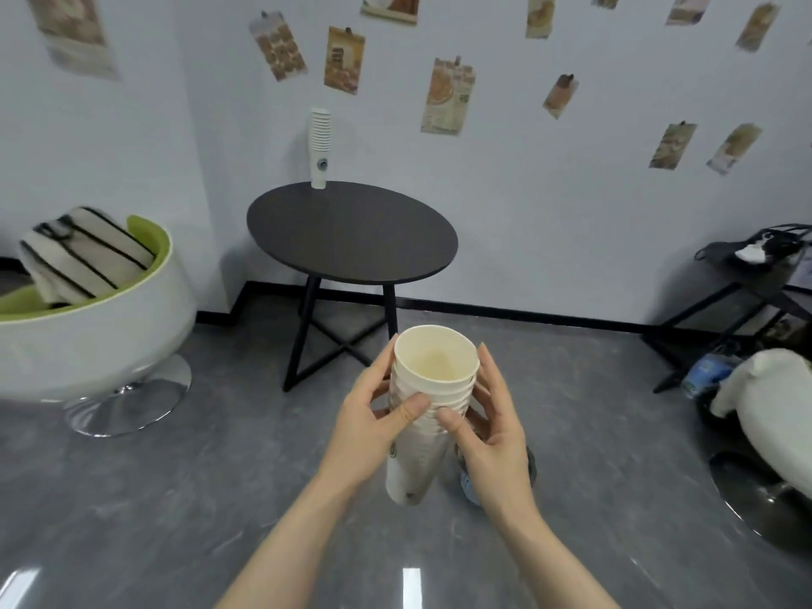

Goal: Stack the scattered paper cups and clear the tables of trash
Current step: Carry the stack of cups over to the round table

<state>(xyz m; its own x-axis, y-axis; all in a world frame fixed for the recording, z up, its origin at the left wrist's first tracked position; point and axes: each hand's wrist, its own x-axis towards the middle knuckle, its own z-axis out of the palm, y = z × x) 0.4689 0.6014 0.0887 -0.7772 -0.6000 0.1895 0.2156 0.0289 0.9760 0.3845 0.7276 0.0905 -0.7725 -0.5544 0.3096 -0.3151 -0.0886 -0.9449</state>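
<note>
I hold a stack of several cream paper cups (433, 367) upright in front of me, over the grey floor. My left hand (373, 426) grips its left side and my right hand (492, 426) grips its right side, thumbs on the near face. The top cup's mouth faces me and looks empty, with a faint stain inside. A second tall stack of white paper cups (319, 147) stands at the far edge of the round black table (351, 239) ahead, against the wall.
A white and green tub chair (88, 327) with a striped bag (83, 252) stands at left. At right, a dark table (747, 279) holds a black bag; below it are a white bag (764, 389) and a chrome chair base (760, 490). Something dark and blue lies under my right hand.
</note>
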